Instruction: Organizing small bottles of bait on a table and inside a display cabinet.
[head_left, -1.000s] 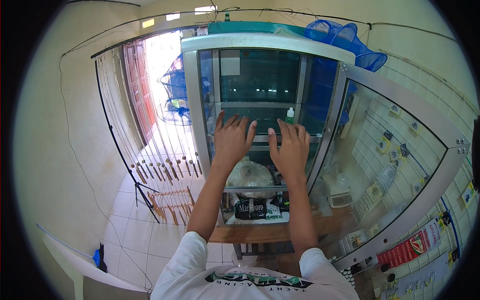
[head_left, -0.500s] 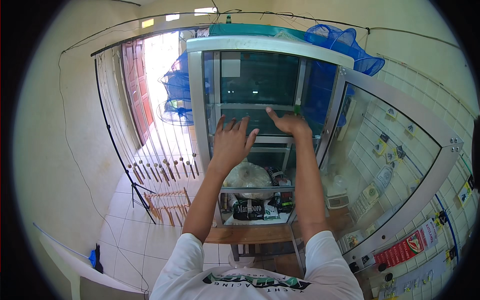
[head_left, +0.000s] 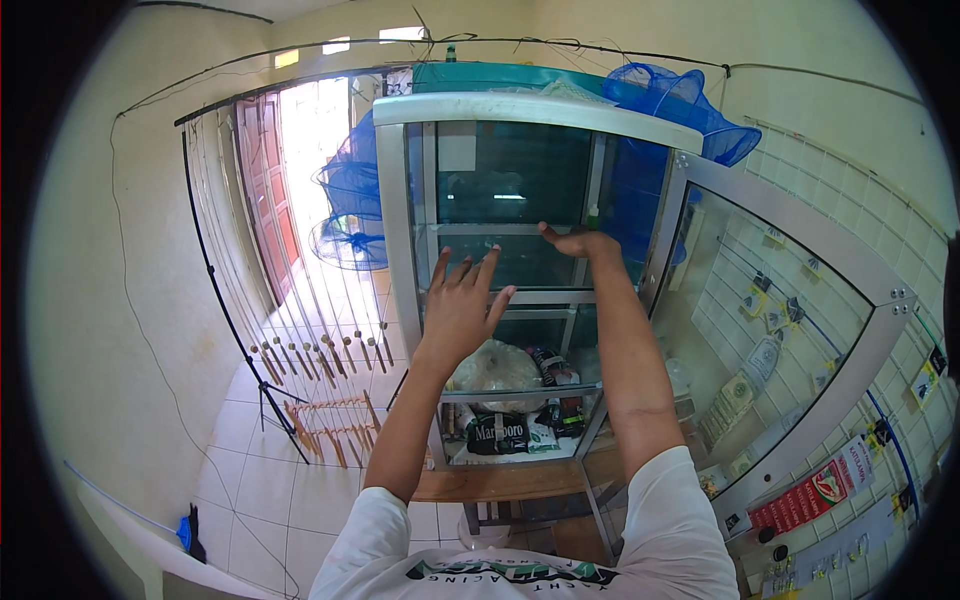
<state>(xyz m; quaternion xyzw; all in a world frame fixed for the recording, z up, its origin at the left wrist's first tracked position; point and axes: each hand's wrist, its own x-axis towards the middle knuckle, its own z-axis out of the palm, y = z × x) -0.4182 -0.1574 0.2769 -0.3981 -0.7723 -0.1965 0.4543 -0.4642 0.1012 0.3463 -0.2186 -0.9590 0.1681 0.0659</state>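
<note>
My left hand [head_left: 462, 308] is raised in front of the glass display cabinet [head_left: 388, 230], its fingers spread and nothing visible in it. Whether it touches a glass shelf inside, I cannot tell. To its right, my right hand [head_left: 582, 244] reaches into the cabinet with the thumb pointing left. Its other fingers are hidden behind the hand. A small bottle with a green part [head_left: 593, 216] shows just above this hand; whether it is held is unclear. Below my hands, a clear plastic bag [head_left: 495, 367] lies on a lower shelf, with a black printed packet [head_left: 497, 434] beneath.
The cabinet's glass door [head_left: 790, 330] stands open on the right, before a wire grid [head_left: 840, 175] with small hung packets. Blue nets [head_left: 680, 110] hang on the cabinet's top and left side. Fishing rods [head_left: 318, 350] stand at left. A wooden ledge [head_left: 500, 484] runs below the cabinet.
The view has tilted slightly, so the cabinet sits lower in the picture. My right forearm has shifted a little rightward; both hands remain in nearly the same place.
</note>
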